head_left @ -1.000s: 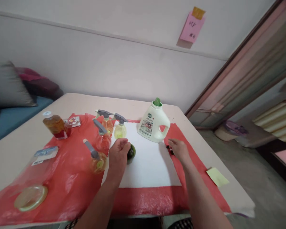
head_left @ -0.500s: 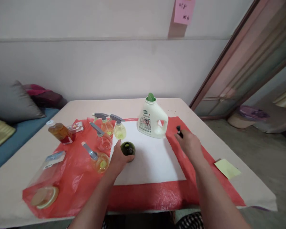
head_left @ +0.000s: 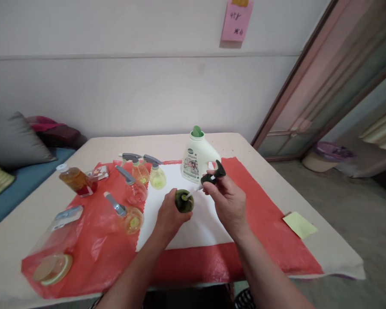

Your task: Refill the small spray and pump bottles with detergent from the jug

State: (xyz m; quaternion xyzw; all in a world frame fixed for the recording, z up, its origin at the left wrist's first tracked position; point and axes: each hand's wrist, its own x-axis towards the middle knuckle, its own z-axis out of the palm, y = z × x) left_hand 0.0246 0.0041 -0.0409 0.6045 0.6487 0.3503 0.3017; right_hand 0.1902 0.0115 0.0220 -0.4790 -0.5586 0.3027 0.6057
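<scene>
My left hand is wrapped round a small dark green bottle, held a little above the white sheet. My right hand pinches a black spray head by its body. The head's thin white tube slants down toward the bottle's open mouth and its tip seems to touch the opening. Both hands meet over the middle of the white sheet, in front of a white detergent jug with a green cap.
Several clear spray bottles with grey triggers stand on a red plastic cover, one lying tilted. An amber bottle, a lid and a yellow note lie on the table. A couch is at left.
My right hand picked up the black spray head from the red cover at right and brought it left to the bottle. My left hand lifted the green bottle slightly and tilted it.
</scene>
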